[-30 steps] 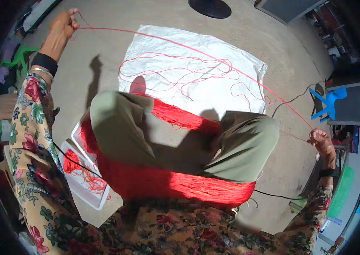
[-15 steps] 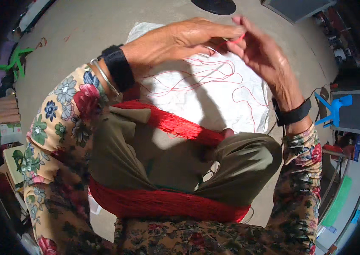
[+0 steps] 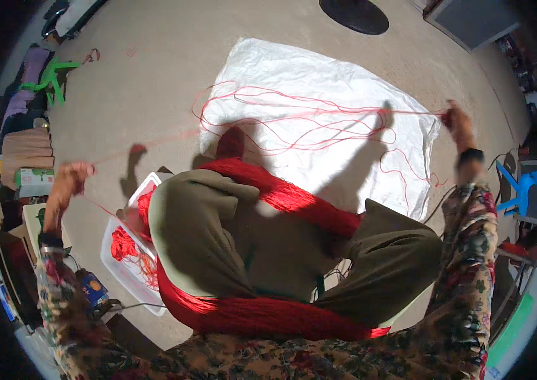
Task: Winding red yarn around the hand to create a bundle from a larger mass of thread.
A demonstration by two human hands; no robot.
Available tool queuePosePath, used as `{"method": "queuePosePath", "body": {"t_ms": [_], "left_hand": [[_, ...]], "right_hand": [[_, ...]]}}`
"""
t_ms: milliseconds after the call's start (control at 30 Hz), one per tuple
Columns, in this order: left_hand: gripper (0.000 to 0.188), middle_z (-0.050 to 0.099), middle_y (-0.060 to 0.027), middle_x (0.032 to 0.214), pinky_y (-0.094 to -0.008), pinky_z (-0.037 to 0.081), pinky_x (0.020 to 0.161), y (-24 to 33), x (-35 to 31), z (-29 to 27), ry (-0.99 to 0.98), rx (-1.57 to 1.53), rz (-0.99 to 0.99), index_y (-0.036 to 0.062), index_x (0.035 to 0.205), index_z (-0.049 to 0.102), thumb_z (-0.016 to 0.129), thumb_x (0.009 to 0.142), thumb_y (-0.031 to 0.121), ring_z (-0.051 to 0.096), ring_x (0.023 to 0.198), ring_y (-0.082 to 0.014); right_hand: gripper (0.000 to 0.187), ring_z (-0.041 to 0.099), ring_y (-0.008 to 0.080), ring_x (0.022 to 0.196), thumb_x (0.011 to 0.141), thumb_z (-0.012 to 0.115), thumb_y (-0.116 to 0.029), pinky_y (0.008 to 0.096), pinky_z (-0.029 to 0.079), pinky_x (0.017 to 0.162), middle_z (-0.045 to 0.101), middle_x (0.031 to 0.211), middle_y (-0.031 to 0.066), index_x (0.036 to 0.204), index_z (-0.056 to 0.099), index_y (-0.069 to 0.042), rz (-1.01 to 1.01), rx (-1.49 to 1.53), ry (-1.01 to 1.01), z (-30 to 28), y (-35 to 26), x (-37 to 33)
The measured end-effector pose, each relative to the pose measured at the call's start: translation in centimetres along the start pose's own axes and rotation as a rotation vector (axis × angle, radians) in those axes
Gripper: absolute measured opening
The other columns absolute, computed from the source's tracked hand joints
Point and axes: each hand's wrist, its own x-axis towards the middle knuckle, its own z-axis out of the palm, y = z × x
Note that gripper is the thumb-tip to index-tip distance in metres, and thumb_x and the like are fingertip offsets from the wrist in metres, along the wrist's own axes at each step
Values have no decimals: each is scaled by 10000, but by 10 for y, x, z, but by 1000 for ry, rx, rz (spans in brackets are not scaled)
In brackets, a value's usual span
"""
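A red thread (image 3: 417,113) is stretched wide between my hands, slightly blurred by motion. My left hand (image 3: 75,176), out at the far left, is closed on it, and a stretch of thread runs from that hand down toward my left knee. At the far right, my right hand (image 3: 460,125) pinches the other end of the span. A thick red skein (image 3: 281,190) loops around my bent knees and across my lap. Loose loops of thread lie on a white sheet (image 3: 281,57) on the floor ahead of me.
A white plastic basket (image 3: 111,231) holding a red thread bundle (image 3: 123,244) stands by my left knee. A green stand (image 3: 53,79) is at far left, a blue stand (image 3: 523,188) at right. A black round object (image 3: 354,15) lies ahead. Boxes and shelves line both sides.
My hands were close together above the sheet with the red thread between them. They have swung far apart to left and right, drawing the thread out. The basket has come into view.
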Motion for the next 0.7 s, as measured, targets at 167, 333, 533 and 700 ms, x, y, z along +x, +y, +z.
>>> {"method": "queuePosePath", "body": {"t_ms": [167, 333, 533, 700], "left_hand": [[314, 319, 62, 485, -210, 200, 345, 104, -64, -7, -18, -735, -164, 21, 982, 539, 530, 951, 334, 252, 358, -45], [220, 262, 77, 499, -208, 187, 361, 288, -60, 39, -167, -1025, 168, -2, 1038, 556, 487, 974, 197, 225, 373, -34], [163, 251, 69, 555, -224, 202, 411, 403, -64, 46, -111, -1039, 487, -9, 1004, 526, 409, 980, 102, 202, 450, -66], [218, 244, 57, 550, -216, 228, 419, 328, 13, -41, 278, -1087, 494, -19, 1085, 529, 421, 988, 143, 225, 455, -61]], "right_hand": [[452, 589, 158, 767, 903, 534, -432, 293, 468, 664, 659, 892, 87, 966, 657, -2, -193, -591, -461, 167, -95, -89], [329, 588, 120, 892, 917, 575, -278, 247, 480, 774, 650, 969, 82, 1070, 628, 9, -439, -38, -1059, 249, -249, -278], [273, 561, 120, 751, 922, 571, -226, 305, 473, 740, 609, 825, 26, 1063, 607, 6, -735, 283, -1194, 221, -261, -348], [145, 316, 51, 396, 899, 577, -173, 212, 341, 455, 313, 510, -73, 816, 525, -66, -80, 158, -739, 27, -210, -321]]}}
